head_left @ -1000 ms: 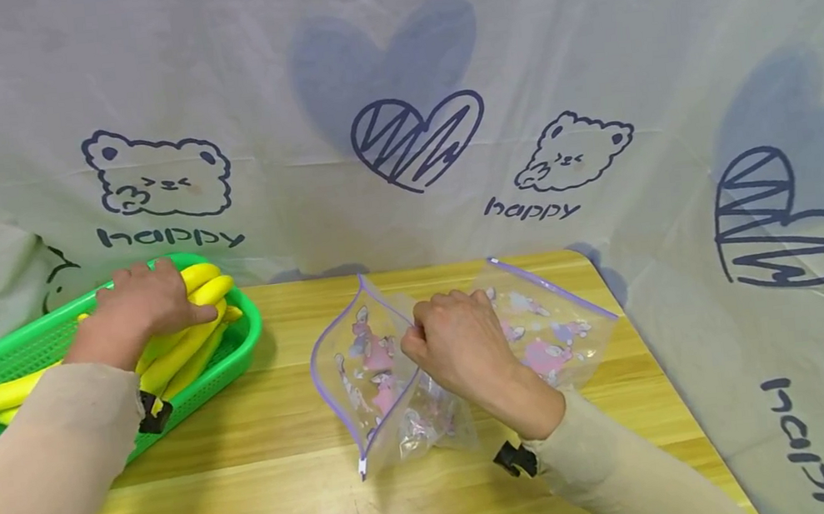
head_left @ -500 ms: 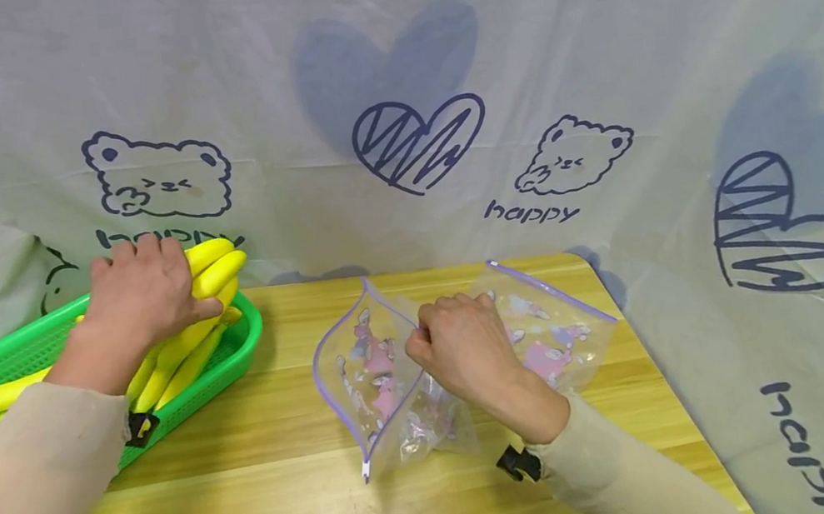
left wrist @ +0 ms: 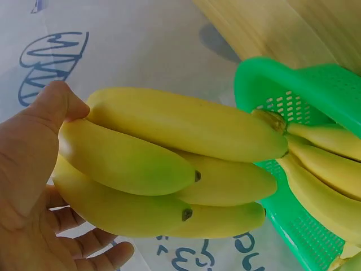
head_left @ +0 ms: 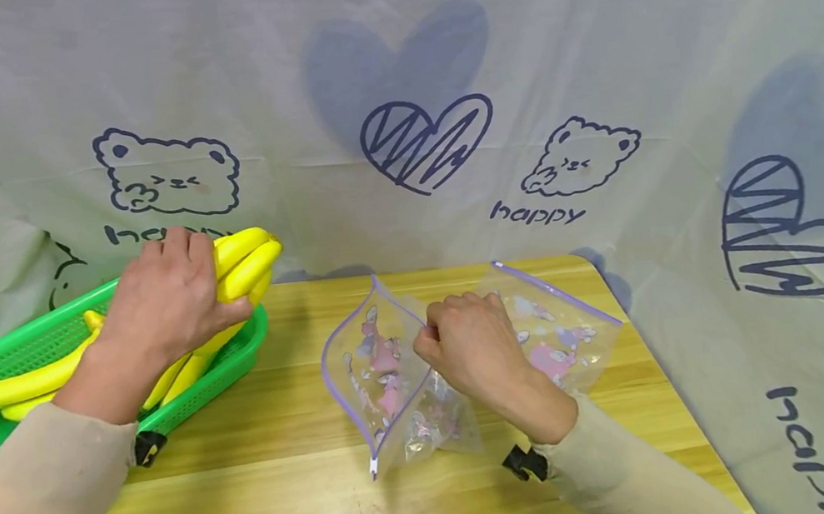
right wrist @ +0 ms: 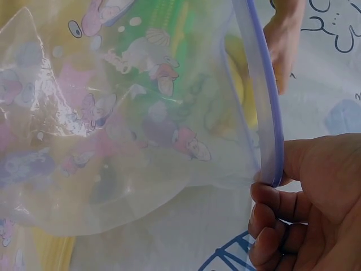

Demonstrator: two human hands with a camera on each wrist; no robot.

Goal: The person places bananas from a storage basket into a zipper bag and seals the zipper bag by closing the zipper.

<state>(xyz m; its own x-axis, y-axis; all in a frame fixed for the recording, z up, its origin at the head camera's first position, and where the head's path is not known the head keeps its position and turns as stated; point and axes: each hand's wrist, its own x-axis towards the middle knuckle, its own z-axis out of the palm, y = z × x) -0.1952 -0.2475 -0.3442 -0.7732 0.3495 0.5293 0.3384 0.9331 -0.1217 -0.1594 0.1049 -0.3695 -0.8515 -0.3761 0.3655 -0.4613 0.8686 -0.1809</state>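
Observation:
My left hand point(head_left: 171, 303) grips a bunch of bananas point(left wrist: 169, 164) above the right end of a green basket point(head_left: 258, 340). In the left wrist view the thumb lies on top of the bunch and the fingers curl beneath it. More bananas point(head_left: 26, 385) lie inside the basket. With thumb and forefinger, my right hand point(head_left: 478, 350) pinches the purple zip edge of a clear zip bag point(head_left: 387, 377) printed with pink figures. The bag's mouth gapes toward the basket, as the right wrist view point(right wrist: 113, 141) of the bag shows in part.
A second clear zip bag point(head_left: 552, 334) with a purple zip lies flat behind and right of my right hand. All of this stands on a wooden table point(head_left: 296, 512). A white cloth point(head_left: 288, 77) with bear and heart drawings hangs along the back and right side.
My left hand has lifted the bunch of bananas up and to the right, out of the pile in the basket. The right hand keeps its pinch on the bag, nearly still.

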